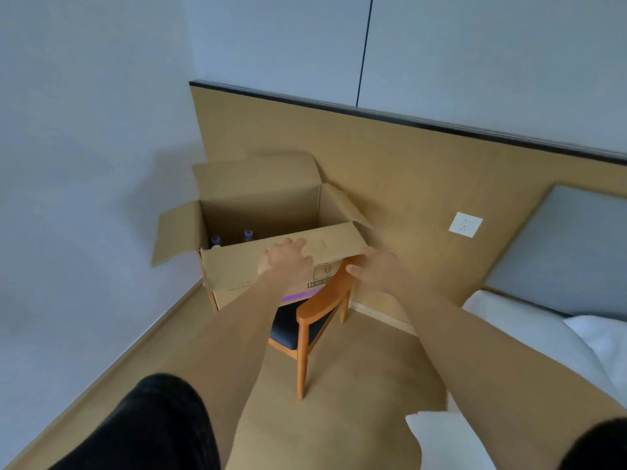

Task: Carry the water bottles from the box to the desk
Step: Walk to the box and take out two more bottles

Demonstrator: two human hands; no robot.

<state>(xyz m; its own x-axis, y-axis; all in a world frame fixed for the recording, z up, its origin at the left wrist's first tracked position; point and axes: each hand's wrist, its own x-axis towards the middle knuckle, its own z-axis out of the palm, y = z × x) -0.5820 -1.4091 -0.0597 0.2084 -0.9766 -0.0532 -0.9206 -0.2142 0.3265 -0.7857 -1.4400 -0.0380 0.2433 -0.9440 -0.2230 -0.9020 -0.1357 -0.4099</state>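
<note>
The left hand (286,261) lies fingers-straight, grip slack, on the near flap of the open box (261,212). The right hand (380,266) hovers beside that flap's right end, fingers spread, holding nothing. Two water bottles (248,235) stand upright in the box's left side, caps up, on a wooden chair (317,313).

Bedroom, looks like a hotel room: bed (529,337) with white sheets and a pillow (600,337) against a padded headboard (563,252). Tan wall panel (390,171) (with a socket (465,224)), carpet floor (366,385), wooden chair (315,320).
</note>
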